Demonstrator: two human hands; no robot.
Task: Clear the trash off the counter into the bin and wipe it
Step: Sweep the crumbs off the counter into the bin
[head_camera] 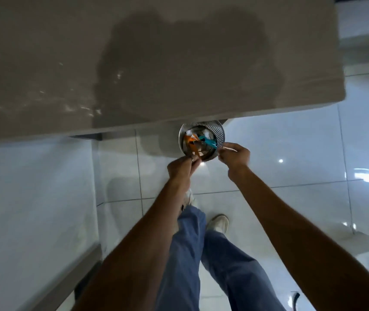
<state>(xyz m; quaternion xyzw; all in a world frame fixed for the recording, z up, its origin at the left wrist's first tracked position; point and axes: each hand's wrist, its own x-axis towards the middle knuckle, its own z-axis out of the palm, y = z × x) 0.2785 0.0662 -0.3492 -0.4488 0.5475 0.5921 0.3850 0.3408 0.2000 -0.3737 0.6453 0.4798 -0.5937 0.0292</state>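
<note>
A round metal mesh bin [220, 133] stands on the floor, half tucked under the counter's [156, 63] front edge. Inside lie an orange wrapper [190, 139], a teal wrapper [210, 142] and some white scraps. My left hand [180, 168] is at the bin's near rim, fingers pinched on the end of a brown-orange strip [197, 154] that hangs into the bin. At the bin's right rim my right hand [236, 156] pinches a thin pale scrap [229, 149]. The glossy grey-beige counter top shows no objects, only my shadow.
Glossy white floor tiles [291, 153] spread around the bin. My legs in blue jeans [201, 254] and a white shoe [218, 223] stand just behind the bin. A white cabinet front [33, 198] is on the left, and the counter's corner [341, 95] on the right.
</note>
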